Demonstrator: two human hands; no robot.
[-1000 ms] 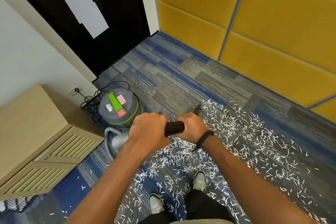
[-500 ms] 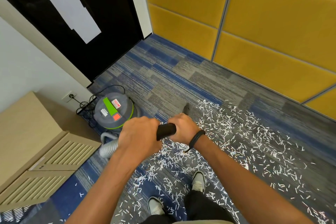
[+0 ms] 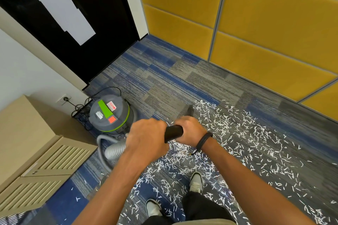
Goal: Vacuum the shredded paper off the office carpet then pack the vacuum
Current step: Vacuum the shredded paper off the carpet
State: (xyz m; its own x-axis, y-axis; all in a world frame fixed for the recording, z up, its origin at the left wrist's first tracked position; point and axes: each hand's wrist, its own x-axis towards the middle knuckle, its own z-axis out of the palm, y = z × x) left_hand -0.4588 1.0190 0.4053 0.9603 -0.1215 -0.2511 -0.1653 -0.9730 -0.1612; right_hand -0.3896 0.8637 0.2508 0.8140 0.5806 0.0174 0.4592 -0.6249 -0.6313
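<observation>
Both hands grip the black vacuum wand (image 3: 173, 132) in front of me. My left hand (image 3: 146, 138) holds its near end where the grey ribbed hose (image 3: 115, 150) joins. My right hand (image 3: 190, 129) grips further along, with a black band on the wrist. The wand's nozzle tip (image 3: 190, 110) shows just beyond the right hand, at the far edge of the shredded paper (image 3: 237, 137). White paper strips cover the blue-grey carpet (image 3: 164, 82) from the nozzle back to my shoes. The grey and green vacuum canister (image 3: 109, 113) stands to the left.
A beige louvred cabinet (image 3: 36, 151) stands at the left. The vacuum's black cord (image 3: 80, 106) lies coiled by a wall socket (image 3: 65, 99) behind the canister. A black door (image 3: 102, 29) is ahead, yellow wall panels (image 3: 256, 33) run along the right. My shoes (image 3: 196, 181) stand among the strips.
The wand's nozzle has drawn back toward me along the paper's far edge, and less of it shows beyond my right hand. My view has shifted a little right. Both hands keep their grip.
</observation>
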